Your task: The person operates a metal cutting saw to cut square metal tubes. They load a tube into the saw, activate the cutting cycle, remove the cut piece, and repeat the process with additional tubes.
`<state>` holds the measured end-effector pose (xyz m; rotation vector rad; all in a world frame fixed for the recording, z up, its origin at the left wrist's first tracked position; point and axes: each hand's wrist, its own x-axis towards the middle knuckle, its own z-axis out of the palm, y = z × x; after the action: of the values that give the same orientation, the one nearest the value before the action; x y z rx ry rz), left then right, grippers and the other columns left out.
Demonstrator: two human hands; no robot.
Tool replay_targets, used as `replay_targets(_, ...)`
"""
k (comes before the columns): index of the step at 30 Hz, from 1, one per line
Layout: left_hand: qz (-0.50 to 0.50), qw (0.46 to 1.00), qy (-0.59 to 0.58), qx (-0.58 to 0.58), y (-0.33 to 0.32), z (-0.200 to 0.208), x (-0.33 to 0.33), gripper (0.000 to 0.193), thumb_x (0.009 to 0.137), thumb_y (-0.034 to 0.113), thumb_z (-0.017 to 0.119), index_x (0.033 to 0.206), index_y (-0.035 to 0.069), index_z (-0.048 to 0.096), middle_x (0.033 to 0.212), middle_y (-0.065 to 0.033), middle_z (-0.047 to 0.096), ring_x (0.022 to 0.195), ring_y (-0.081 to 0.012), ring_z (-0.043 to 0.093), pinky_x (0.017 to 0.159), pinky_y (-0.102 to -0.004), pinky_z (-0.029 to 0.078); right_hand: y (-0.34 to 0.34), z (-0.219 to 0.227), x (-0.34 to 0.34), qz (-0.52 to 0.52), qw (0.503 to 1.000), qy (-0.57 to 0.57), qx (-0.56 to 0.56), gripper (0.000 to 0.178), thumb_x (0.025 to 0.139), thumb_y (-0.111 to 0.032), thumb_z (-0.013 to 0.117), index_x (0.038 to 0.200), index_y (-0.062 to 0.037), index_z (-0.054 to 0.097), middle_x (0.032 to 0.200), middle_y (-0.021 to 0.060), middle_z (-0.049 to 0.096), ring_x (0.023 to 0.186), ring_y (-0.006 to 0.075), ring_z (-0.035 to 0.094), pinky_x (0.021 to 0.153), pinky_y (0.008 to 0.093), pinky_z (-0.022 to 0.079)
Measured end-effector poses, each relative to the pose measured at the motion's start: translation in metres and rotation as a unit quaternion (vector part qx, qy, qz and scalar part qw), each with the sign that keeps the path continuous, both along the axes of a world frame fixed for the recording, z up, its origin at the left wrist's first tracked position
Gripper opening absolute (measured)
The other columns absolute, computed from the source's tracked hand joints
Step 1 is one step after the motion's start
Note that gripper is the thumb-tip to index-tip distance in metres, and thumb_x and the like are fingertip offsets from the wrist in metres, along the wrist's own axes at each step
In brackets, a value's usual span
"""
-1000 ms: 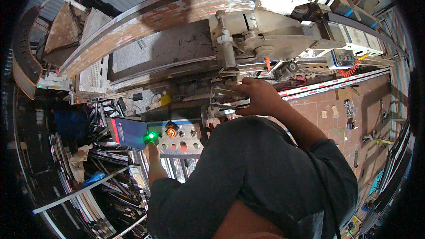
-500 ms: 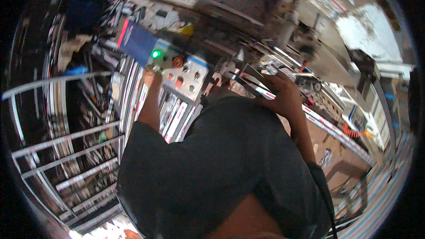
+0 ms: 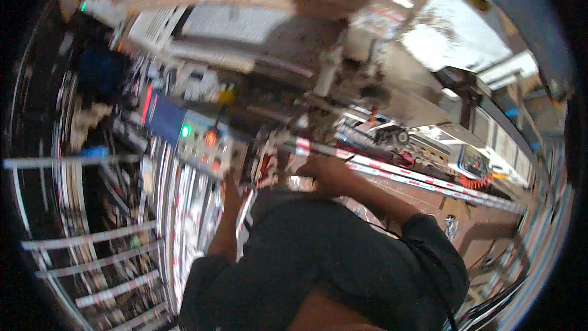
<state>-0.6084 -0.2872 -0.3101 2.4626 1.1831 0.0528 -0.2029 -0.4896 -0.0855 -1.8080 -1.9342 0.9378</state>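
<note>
2 bare hands were in view, both blurred. The left hand [image 3: 230, 190] was at the lower right edge of the grey control panel [image 3: 236, 148], so the panel lay just above and to the left of its fingertips. Near them was 1 red button [image 3: 216, 165]; the glowing orange knob [image 3: 211, 138] and the green light [image 3: 185, 131] were farther up. I could not tell whether the fingers touched the panel, how far they were open, or whether they held something. The right hand [image 3: 321, 171] was apart from the panel, on its right side, just below the red-and-white striped bars [image 3: 398, 171]. Its opening and its hold I also could not tell.
</note>
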Motion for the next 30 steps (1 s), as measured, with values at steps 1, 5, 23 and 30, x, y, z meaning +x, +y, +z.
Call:
replay_targets(1,0.022,0.999,0.025,-0.016,-0.002,0.013,0.006,0.119,0.076,0.033,0.093,0.17,0.001,0.026,0.163,-0.0297,0.043,0.15,-0.0491,0.04,0.126,-0.0557,0.034,-0.003,0.001,-0.001,-0.011,0.996,0.036,0.075,0.063,0.081,-0.045,0.088,0.136,-0.0166,0.073,0.12,0.014,0.07,0.111,0.0383,0.071,0.095,0.0504,0.058)
replay_targets(5,-0.025,0.999,0.043,-0.004,0.01,0.012,-0.002,0.124,0.074,0.032,0.096,0.17,0.0,0.025,0.168,-0.0294,0.037,0.152,-0.0483,0.038,0.127,-0.0552,0.033,0.007,0.025,-0.013,-0.047,0.998,0.03,0.0,0.064,0.081,-0.051,0.087,0.133,-0.0156,0.074,0.118,0.015,0.07,0.107,0.0392,0.071,0.091,0.0521,0.058)
replay_targets(23,-0.253,0.956,-0.016,-0.147,0.079,0.096,0.0,0.078,0.081,0.05,0.085,0.145,0.011,0.063,0.136,-0.0205,0.069,0.129,-0.0443,0.064,0.108,-0.055,0.052,0.105,0.02,-0.186,-0.138,0.99,-0.021,-0.033,0.066,0.084,-0.056,0.083,0.133,-0.0134,0.074,0.119,0.0178,0.07,0.11,0.0402,0.07,0.094,0.0531,0.057)
replay_targets(30,-0.291,0.923,-0.213,-0.136,0.091,0.061,-0.006,0.083,0.079,0.053,0.089,0.147,0.013,0.063,0.137,-0.0154,0.071,0.121,-0.0353,0.07,0.103,-0.0502,0.055,0.136,0.032,-0.216,-0.112,0.992,0.018,-0.046,0.058,0.086,-0.049,0.083,0.134,-0.0168,0.075,0.118,0.0179,0.071,0.113,0.0389,0.07,0.095,0.0516,0.057)
